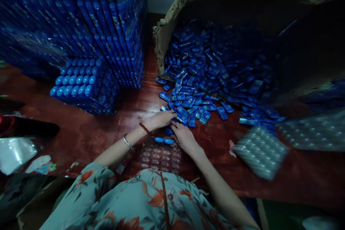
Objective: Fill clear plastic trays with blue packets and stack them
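Note:
My left hand [165,118], with a bead bracelet and a silver bangle on its wrist, reaches to the near edge of a heap of small blue packs [185,104]. Close beside it, my right hand [183,136] is bent inward over a blue pack [168,130] that shows partly between the hands. The fingers of both hands are too small and dark to tell their grip. Just below them lies a clear plastic tray [161,156] with rows of hollows. Two blue packs [164,140] stand side by side at its far edge.
A torn cardboard box [161,43] spills blue packs onto the red-brown table [134,104]. Tall stacks of blue packs [118,25] and a smaller block [81,79] stand left. Clear trays [262,152] lie right. A dark cylinder [32,125] lies far left.

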A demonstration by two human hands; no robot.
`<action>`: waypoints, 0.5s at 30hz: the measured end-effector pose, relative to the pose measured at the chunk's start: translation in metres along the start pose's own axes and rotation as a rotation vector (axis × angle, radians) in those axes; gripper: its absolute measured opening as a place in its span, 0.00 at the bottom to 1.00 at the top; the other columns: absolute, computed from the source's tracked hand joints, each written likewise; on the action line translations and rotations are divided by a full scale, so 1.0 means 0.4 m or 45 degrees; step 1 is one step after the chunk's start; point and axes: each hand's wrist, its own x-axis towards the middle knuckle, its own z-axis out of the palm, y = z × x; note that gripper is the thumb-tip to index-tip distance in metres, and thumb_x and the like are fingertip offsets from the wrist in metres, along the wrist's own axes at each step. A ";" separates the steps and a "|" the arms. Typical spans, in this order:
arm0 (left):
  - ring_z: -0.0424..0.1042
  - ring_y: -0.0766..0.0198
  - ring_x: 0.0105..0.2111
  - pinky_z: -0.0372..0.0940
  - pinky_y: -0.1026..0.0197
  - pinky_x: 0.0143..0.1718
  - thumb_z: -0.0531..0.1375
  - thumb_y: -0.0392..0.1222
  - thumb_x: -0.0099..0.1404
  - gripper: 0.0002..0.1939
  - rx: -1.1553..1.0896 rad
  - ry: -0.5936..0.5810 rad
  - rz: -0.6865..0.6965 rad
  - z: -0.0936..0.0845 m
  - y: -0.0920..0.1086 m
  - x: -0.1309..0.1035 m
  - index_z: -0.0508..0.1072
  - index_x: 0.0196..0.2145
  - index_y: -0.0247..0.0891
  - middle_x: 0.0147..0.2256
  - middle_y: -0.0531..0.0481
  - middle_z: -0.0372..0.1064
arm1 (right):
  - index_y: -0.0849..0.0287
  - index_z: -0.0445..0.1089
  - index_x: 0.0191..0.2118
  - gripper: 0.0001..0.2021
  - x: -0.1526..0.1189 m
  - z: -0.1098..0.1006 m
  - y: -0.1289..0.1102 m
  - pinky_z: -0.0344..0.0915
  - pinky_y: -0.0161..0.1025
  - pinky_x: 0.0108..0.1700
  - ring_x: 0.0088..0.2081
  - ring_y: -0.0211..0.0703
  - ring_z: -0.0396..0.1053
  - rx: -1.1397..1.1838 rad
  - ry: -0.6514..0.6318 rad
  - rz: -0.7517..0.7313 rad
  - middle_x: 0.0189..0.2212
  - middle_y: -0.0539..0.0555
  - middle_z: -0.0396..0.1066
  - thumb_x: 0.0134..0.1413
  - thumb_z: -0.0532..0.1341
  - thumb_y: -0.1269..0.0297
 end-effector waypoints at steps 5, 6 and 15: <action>0.69 0.59 0.39 0.62 0.63 0.40 0.57 0.34 0.61 0.10 -0.084 -0.114 0.134 0.025 -0.040 0.036 0.70 0.42 0.36 0.40 0.46 0.70 | 0.54 0.54 0.60 0.23 -0.034 0.018 -0.006 0.65 0.37 0.35 0.37 0.44 0.69 0.022 -0.037 0.076 0.44 0.60 0.66 0.58 0.53 0.66; 0.69 0.60 0.40 0.62 0.63 0.41 0.57 0.34 0.62 0.12 -0.134 -0.117 0.182 0.029 -0.048 0.032 0.69 0.44 0.36 0.41 0.45 0.70 | 0.53 0.54 0.60 0.23 -0.043 0.025 -0.004 0.65 0.37 0.35 0.36 0.44 0.70 0.041 -0.026 0.119 0.45 0.60 0.66 0.59 0.52 0.65; 0.69 0.59 0.41 0.61 0.63 0.39 0.58 0.35 0.60 0.21 -0.123 -0.125 0.251 0.047 -0.052 0.000 0.62 0.52 0.37 0.47 0.43 0.67 | 0.59 0.54 0.56 0.19 -0.168 0.017 0.025 0.64 0.34 0.29 0.25 0.37 0.65 0.959 0.426 0.565 0.30 0.50 0.69 0.61 0.47 0.58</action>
